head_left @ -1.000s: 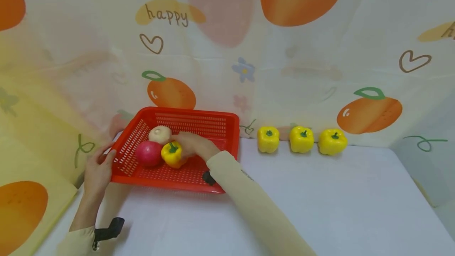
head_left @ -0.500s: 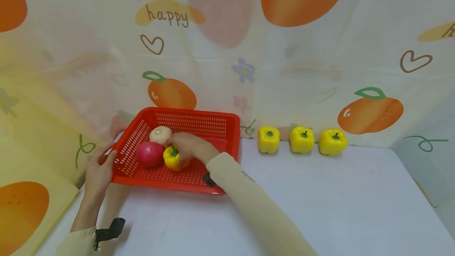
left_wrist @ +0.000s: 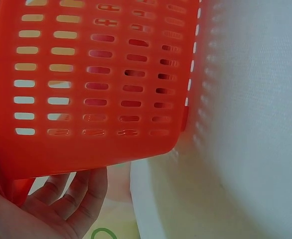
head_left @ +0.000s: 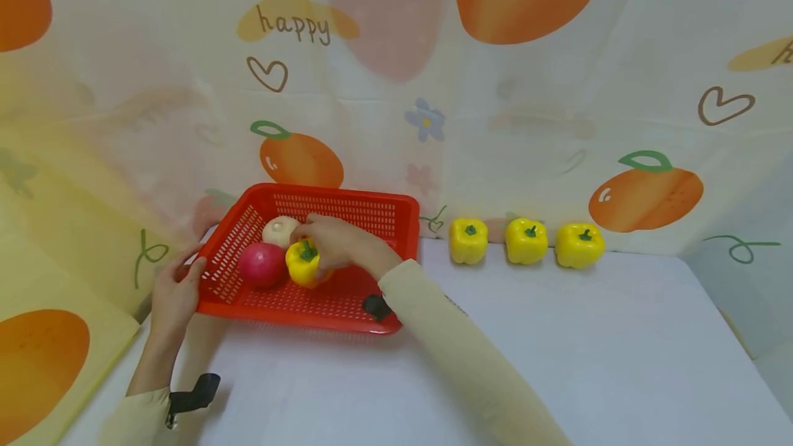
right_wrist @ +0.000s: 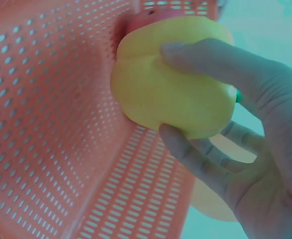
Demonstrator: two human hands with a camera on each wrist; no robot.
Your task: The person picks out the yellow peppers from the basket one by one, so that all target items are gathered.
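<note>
A red plastic basket (head_left: 297, 319) with slotted sides stands at the left of the table. My left hand (head_left: 173, 298) grips its left end; the left wrist view shows the fingers (left_wrist: 86, 199) curled at the rim. Inside the basket, my right hand (head_left: 337, 243) holds a yellow bell pepper (head_left: 300, 268) with a green stem. In the right wrist view the thumb lies across the yellow pepper (right_wrist: 171, 94) and fingertips press its other side. A round dark-pink fruit or vegetable (head_left: 262, 266) lies left of the pepper, with a round cream-white one (head_left: 280, 231) behind.
Three more yellow bell peppers stand in a row right of the basket: a left one (head_left: 468, 241), a middle one (head_left: 526, 241) and a right one (head_left: 579, 245). A printed cloth (head_left: 372, 115) hangs right behind the white table (head_left: 557, 349).
The right hand has closed its grasp around the yellow pepper, which has shifted slightly right. Its forearm has moved a little right. The left hand stays on the basket.
</note>
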